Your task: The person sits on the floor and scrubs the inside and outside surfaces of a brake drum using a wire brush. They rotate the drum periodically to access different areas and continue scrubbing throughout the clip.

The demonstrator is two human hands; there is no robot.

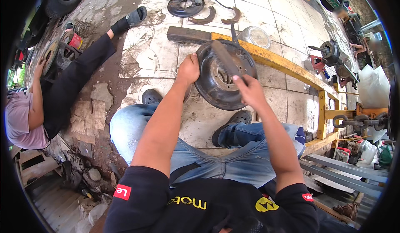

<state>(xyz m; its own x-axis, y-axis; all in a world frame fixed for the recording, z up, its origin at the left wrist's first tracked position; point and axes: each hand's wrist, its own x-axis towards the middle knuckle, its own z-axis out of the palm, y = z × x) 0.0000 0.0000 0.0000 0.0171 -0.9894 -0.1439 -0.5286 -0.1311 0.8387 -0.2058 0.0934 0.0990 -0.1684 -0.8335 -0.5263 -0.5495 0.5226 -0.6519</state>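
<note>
A round black brake backing plate [203, 85], with a holed center, is propped up at a tilt between my feet. My left hand [188, 69] is closed on its left rim, thumb uppermost. My right hand [248, 90] grips the lower end of a long, flat brown tool [224, 56]. This tool lies slantwise over the plate's center and upper part; motion smears it, so I cannot tell whether it is a brush or a scraper, nor whether it touches the metal.
Behind the plate runs a yellow steel frame [271, 58]. Beyond it lie another backing plate [183, 5], curved brake shoes [204, 16] and a clear round tub [255, 37]. A person [29, 112] sits at left, one leg stretched toward me. A chain [362, 121] hangs at right.
</note>
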